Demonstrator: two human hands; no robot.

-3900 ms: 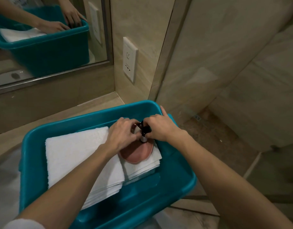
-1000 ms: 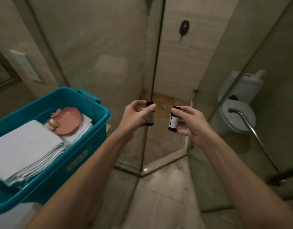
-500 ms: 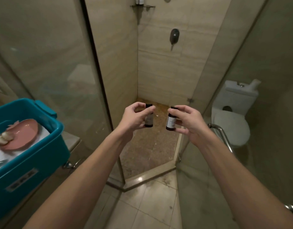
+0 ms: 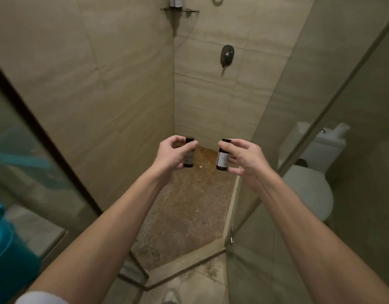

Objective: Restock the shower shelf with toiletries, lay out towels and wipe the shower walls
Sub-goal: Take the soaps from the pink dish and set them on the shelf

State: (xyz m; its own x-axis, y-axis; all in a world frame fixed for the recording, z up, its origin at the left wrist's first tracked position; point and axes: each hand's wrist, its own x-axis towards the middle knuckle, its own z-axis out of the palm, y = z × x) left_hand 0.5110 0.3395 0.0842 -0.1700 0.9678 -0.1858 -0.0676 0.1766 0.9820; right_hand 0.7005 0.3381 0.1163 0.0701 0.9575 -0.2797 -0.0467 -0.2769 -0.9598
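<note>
The view has swung from the teal bin (image 4: 4,249), now only at the left edge, toward the open shower stall. Each hand still pinches 1 upright dark bottle between curled fingers and thumb: the left hand (image 4: 170,155) holds the left bottle (image 4: 188,152), the right hand (image 4: 244,160) the right bottle (image 4: 223,155), both well below the corner shelf (image 4: 182,11).

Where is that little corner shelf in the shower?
The corner shelf sits high where the two tiled walls meet, top centre of view, with one bottle on it.
</note>
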